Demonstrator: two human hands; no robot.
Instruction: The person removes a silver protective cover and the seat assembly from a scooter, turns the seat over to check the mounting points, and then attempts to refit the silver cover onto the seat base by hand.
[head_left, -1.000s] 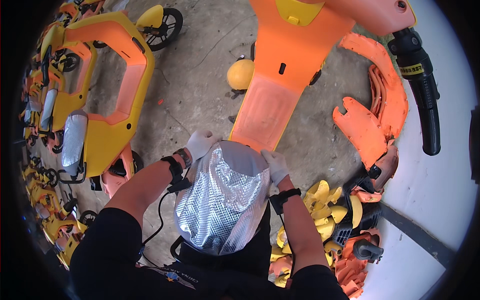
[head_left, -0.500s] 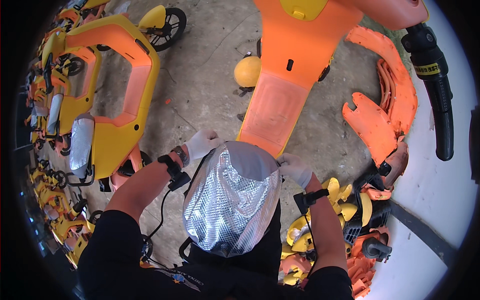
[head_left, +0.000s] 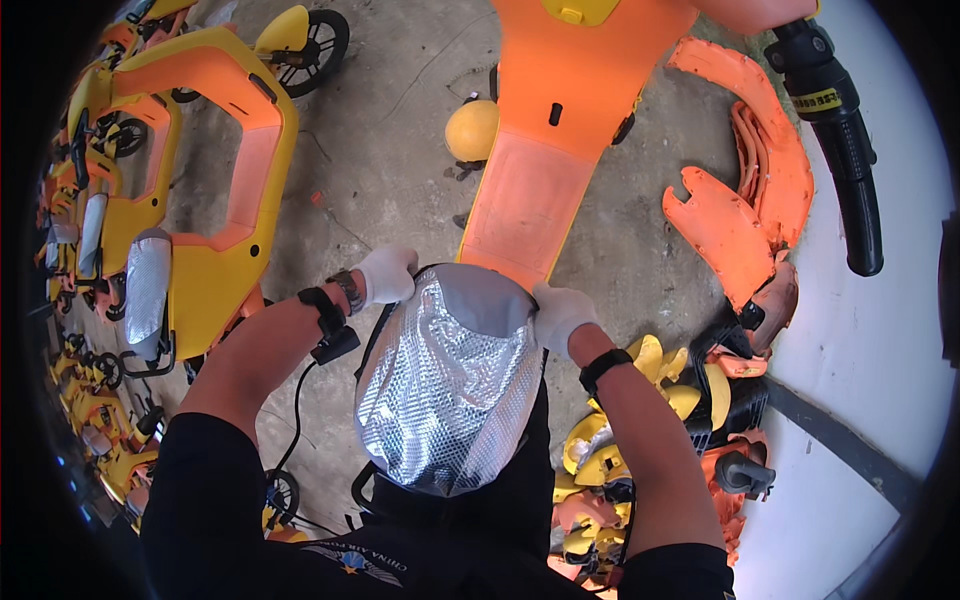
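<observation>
A silver quilted cover (head_left: pixel 447 385) sits in the lower middle of the frame, stretched over a seat-shaped form just below the orange scooter body (head_left: pixel 545 150) that runs up to the top edge. The left hand (head_left: pixel 387 274), in a white glove, grips the cover's upper left rim; the right hand (head_left: pixel 558 313), also gloved, is closed on its upper right rim, so the two hands are apart, one on each side.

A round yellow part (head_left: pixel 471 130) lies on the concrete floor (head_left: pixel 380 160) just left of the orange body. Loose orange panels (head_left: pixel 745 200) crowd the right, with a black handlebar grip (head_left: pixel 845 160) above them. Yellow and orange pieces (head_left: pixel 660 400) are heaped close beside the right forearm. A yellow scooter frame (head_left: pixel 215 170) fills the left. Bare floor stays open between that frame and the orange body.
</observation>
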